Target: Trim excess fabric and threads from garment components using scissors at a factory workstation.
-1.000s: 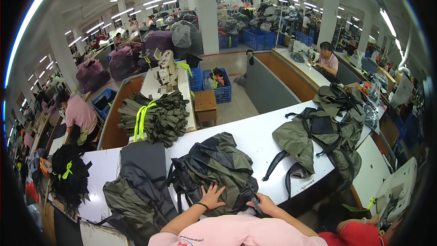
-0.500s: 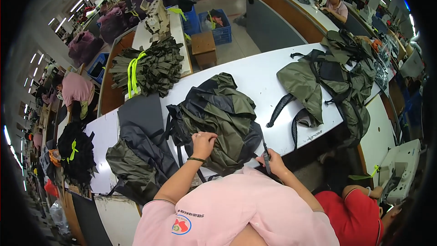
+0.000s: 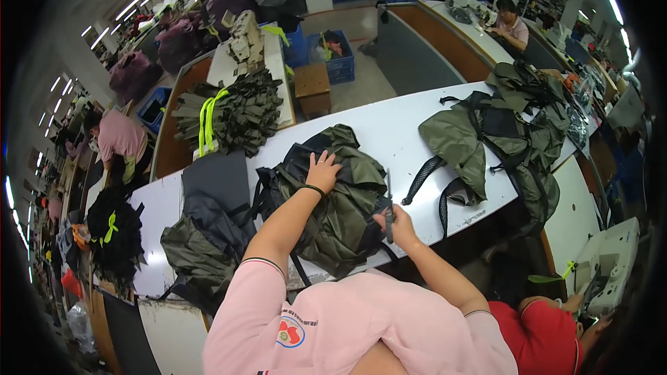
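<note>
In the middle of the white table lies an olive-green and dark grey backpack (image 3: 340,219), crumpled, with black straps at its left side. My left hand (image 3: 322,172) rests palm down on its upper part, fingers spread. At the backpack's right edge, my right hand (image 3: 401,226) is closed around the dark handles of a pair of scissors (image 3: 389,219). Their thin blades point away from me, along the side of the fabric. Whether the blades touch the cloth, I cannot tell.
More green and grey fabric pieces (image 3: 201,250) lie to the left. On the right are further olive bag parts (image 3: 455,142) with mesh straps. A bundle of dark strips (image 3: 243,114) stands beyond the table. A person in red (image 3: 531,337) sits close by at lower right.
My left hand has moved forward up the backpack, and its fingers have spread. My right hand has carried the scissors forward and slightly left, to the backpack's right edge.
</note>
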Available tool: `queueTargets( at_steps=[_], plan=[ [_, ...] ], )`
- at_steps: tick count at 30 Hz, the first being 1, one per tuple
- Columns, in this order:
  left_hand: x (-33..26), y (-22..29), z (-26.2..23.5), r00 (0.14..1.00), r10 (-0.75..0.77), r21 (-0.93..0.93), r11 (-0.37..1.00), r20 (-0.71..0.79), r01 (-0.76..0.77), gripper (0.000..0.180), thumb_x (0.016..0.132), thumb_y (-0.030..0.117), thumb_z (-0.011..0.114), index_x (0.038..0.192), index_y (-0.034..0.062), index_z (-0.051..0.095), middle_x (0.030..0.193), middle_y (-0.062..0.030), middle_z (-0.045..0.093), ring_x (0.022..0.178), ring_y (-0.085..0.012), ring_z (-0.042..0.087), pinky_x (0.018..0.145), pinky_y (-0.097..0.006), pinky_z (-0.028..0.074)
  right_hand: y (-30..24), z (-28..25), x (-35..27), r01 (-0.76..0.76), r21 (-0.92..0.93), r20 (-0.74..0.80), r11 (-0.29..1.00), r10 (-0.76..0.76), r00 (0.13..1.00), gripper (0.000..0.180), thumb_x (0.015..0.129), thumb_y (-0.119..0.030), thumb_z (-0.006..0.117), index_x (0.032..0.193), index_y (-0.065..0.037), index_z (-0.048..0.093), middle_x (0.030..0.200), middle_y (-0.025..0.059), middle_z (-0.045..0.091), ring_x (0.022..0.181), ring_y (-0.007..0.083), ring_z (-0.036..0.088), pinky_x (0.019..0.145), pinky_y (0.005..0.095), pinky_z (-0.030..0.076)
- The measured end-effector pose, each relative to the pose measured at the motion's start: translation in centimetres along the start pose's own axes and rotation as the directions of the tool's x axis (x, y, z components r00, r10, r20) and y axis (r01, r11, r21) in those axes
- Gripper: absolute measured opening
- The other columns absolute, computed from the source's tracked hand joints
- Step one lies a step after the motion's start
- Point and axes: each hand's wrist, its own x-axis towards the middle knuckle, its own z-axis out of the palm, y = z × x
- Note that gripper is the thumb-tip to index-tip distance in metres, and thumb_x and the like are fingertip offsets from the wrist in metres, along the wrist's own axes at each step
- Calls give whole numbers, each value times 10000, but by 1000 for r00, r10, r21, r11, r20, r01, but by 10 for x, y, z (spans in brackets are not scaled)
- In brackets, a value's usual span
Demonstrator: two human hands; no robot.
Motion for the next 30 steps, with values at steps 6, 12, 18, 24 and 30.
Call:
queueTargets(
  at_steps=[6, 12, 18, 24, 30],
  plan=[
    [94, -5, -79, 984, -157, -549, 818, 77, 174, 130, 819, 134, 526, 889, 79, 620, 879, -193, 656, 886, -404, 613, 756, -480, 498, 0, -50, -12, -36, -85, -72, 996, 30, 997, 305, 805, -209, 784, 879, -4, 571, 756, 67, 646, 674, 111, 573, 637, 281, 482],
    [180, 2, -279, 896, -119, -797, 516, -428, -313, 57, 899, 75, 558, 858, 35, 548, 797, 19, 526, 754, -72, 473, 696, -229, 417, -54, -95, 13, 138, 134, -202, 981, -109, 973, 313, 789, -69, 768, 989, -22, 533, 948, 91, 640, 662, 116, 582, 618, 257, 496],
    [165, 50, -436, 852, -41, -826, 274, -522, -493, 85, 964, 122, 576, 925, 51, 600, 848, 65, 559, 787, -8, 483, 715, -167, 388, -147, -108, 40, 336, 422, -216, 842, -267, 939, 456, 751, -4, 775, 1093, -24, 473, 1222, 105, 571, 1050, 137, 545, 918, 278, 443],
    [107, 50, -495, 835, -76, -812, 293, -545, -504, 59, 949, 116, 603, 957, 61, 622, 871, 59, 589, 789, 2, 505, 701, -159, 391, -227, -116, 42, 564, 367, -219, 740, -521, 825, 355, 799, 28, 730, 1083, -31, 526, 989, 15, 610, 932, 115, 584, 847, 264, 510],
    [50, -18, -475, 546, -13, -277, 871, -838, -405, 35, 908, 47, 613, 942, 43, 623, 853, 7, 607, 762, -88, 538, 692, -217, 427, -298, -189, 24, 795, -244, -510, 555, -771, 381, 209, 790, -29, 689, 921, -59, 528, 817, 48, 615, 735, 138, 573, 701, 257, 468]
  ],
)
